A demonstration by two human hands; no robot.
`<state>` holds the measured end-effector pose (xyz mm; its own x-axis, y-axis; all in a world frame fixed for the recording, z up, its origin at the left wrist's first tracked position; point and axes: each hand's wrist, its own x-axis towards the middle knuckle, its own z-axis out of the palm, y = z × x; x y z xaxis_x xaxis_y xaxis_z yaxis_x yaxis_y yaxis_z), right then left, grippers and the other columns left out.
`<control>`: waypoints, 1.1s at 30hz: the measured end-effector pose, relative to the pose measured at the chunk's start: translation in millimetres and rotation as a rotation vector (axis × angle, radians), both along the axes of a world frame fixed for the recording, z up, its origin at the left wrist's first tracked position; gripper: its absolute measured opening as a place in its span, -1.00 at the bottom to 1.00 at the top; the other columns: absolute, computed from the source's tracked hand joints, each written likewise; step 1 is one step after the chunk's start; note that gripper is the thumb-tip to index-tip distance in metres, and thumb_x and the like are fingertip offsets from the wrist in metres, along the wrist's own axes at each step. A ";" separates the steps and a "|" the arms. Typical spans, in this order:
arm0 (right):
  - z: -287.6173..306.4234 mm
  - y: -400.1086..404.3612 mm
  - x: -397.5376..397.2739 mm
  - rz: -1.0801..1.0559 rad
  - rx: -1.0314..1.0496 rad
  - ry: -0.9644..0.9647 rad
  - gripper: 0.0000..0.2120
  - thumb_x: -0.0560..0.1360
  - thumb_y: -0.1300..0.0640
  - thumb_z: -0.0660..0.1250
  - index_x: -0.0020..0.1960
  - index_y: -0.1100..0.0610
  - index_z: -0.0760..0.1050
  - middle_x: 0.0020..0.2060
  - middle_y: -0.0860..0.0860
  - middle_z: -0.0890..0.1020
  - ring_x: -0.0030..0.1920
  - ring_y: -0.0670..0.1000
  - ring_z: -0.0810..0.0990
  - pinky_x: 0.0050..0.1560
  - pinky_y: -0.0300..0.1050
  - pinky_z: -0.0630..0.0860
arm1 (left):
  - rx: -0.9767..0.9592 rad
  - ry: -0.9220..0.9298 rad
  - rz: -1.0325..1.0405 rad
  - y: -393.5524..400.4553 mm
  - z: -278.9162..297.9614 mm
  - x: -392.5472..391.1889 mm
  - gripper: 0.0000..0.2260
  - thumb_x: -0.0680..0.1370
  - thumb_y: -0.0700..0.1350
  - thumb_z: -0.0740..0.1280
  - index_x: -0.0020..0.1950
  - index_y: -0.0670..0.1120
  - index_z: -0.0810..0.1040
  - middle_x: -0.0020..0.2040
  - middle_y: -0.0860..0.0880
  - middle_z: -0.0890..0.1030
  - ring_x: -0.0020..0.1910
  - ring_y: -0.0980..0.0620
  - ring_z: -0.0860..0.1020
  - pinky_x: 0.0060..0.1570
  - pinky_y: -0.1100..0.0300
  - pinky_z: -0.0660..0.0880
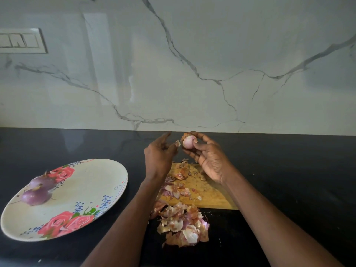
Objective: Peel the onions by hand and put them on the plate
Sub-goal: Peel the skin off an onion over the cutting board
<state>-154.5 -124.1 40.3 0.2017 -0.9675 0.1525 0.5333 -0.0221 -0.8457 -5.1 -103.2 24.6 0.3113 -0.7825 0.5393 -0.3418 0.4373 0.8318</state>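
Observation:
My right hand [209, 158] holds a small pale pink onion [188, 141] up above the counter, thumb and fingers curled round it; a bit of brown skin clings to its top. My left hand [159, 151] is just left of the onion, fingers loosely extended, with a small flake of skin [178, 143] at its fingertips. A round floral plate [92, 182] lies at the left with two peeled purple onions [36, 196] [41, 182] on its left side.
A wooden cutting board [210, 191] lies under my hands, strewn with onion skins. A heap of peeled skins [185, 226] sits on the black counter [289, 170] in front of the board. A marble wall with a switch panel [22, 41] stands behind.

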 end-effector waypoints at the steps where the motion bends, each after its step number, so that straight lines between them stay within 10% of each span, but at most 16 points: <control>1: 0.3 0.6 -0.1 -0.002 -0.004 0.006 -0.80 0.61 0.37 0.25 0.21 0.23 0.50 0.09 0.19 0.66 0.02 0.07 0.69 0.13 -0.06 0.63 | 0.015 -0.020 0.003 -0.8 -0.6 0.3 -0.66 0.58 -0.15 0.43 0.36 -0.11 0.57 -0.24 -0.02 0.71 -0.24 0.08 0.68 -0.13 0.35 0.58; 7: 1.8 3.6 -0.4 -0.060 0.009 0.065 -0.80 0.61 0.33 0.28 0.21 0.25 0.55 0.05 0.19 0.67 -0.01 0.07 0.67 -0.03 -0.17 0.65 | 0.061 0.079 -0.142 -3.1 2.3 1.9 -0.69 0.58 -0.25 0.36 0.33 -0.15 0.60 0.19 -0.04 0.69 0.11 0.08 0.67 0.16 0.01 0.62; 19: 0.9 7.8 3.8 -0.097 -0.046 0.153 -0.81 0.58 0.30 0.34 0.17 0.26 0.60 0.12 0.24 0.66 0.06 0.11 0.65 -0.05 -0.20 0.66 | -0.009 0.076 -0.191 -0.1 0.7 0.3 -0.80 0.54 -0.32 0.40 0.09 -0.13 0.72 -0.13 0.01 0.75 -0.12 0.00 0.72 -0.06 0.05 0.66; 33: 2.0 10.2 2.7 -0.093 -0.008 0.080 -0.88 0.57 0.32 0.35 0.09 0.26 0.59 0.08 0.27 0.67 0.04 0.14 0.69 -0.02 -0.13 0.68 | -0.002 0.114 -0.304 0.3 2.7 0.8 -0.75 0.52 -0.32 0.43 0.09 -0.03 0.70 -0.07 0.02 0.75 -0.05 0.04 0.71 -0.02 0.17 0.62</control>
<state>-151.8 -113.8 42.2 0.1232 -0.9813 0.1476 0.4592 -0.0755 -0.8851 -4.3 -102.9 27.4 0.1221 -0.8481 0.5156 -0.0999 0.5063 0.8565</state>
